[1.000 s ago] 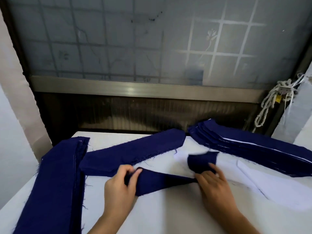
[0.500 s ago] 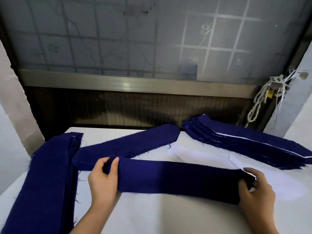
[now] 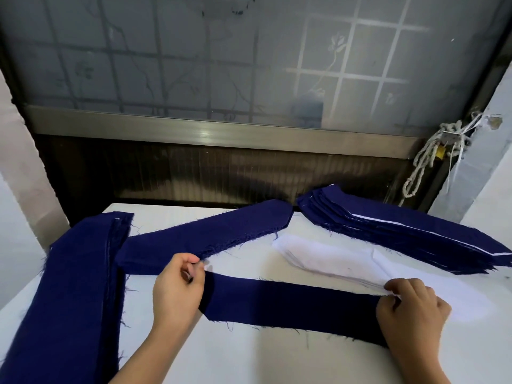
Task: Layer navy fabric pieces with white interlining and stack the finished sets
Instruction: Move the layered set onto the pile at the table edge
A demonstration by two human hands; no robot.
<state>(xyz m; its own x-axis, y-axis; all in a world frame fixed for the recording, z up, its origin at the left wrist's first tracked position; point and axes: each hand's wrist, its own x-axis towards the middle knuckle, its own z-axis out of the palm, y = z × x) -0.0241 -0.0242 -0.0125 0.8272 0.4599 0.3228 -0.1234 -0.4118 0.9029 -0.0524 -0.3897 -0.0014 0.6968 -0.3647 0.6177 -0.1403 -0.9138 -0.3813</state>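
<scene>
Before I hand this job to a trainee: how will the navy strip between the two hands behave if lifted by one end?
Probably floppy: the navy strip lies limp and flat on the table, so the free end should droop. Likely light: the left hand and right hand seem to hold its ends in a fingertip pinch. Its frayed edges may shed threads.

A small garment workshop: cut navy fabric pieces [image 3: 401,234] stacked on a white worktable [image 3: 249,356] below a frosted window [image 3: 221,59] across the upper frame.
</scene>
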